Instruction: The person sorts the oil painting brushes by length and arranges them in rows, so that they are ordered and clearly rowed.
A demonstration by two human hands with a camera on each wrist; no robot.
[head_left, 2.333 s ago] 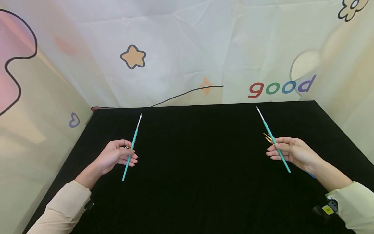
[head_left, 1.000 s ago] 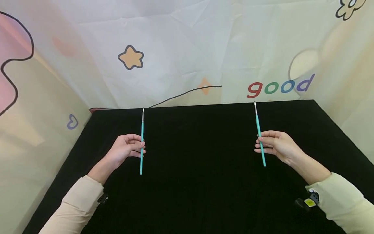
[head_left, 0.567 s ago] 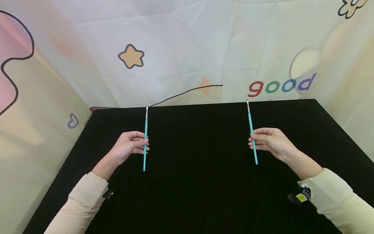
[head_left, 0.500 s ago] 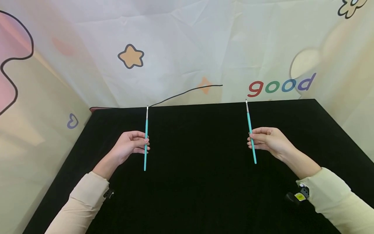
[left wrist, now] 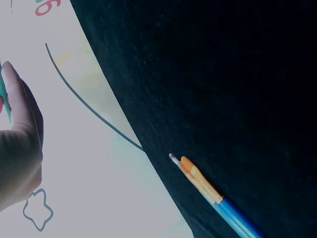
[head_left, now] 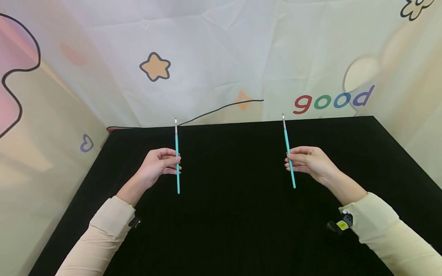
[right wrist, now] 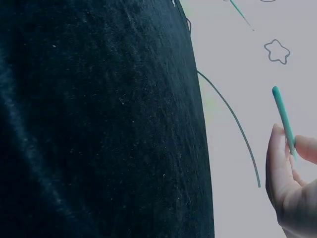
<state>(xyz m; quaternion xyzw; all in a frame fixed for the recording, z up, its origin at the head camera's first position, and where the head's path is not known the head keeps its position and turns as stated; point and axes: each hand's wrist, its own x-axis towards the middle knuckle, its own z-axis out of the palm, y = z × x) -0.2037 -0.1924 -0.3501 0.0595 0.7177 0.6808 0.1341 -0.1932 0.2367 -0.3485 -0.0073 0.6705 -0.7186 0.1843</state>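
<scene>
My left hand pinches a paintbrush with a turquoise handle, held nearly upright, bristles up. Another turquoise-handled paintbrush is pinched between thumb and fingers of my right hand, its top leaning slightly left. Both hands are raised over the black-covered table, apart from each other. In the right wrist view, the handle end of the right brush sticks out above the fingertips. Blue-handled brushes with gold-coloured ferrules lie on the black cloth in the left wrist view; the head view does not show them.
A pale cloth backdrop with a printed star and the word "good" rises behind the table and along both sides. A small device with a yellow label is worn at my right wrist.
Both hands have moved inward and farther from me with their paintbrushes, which stand more upright than at first. The gold ferrules and blue handle seen earlier near the hands are now hidden in the head view.
</scene>
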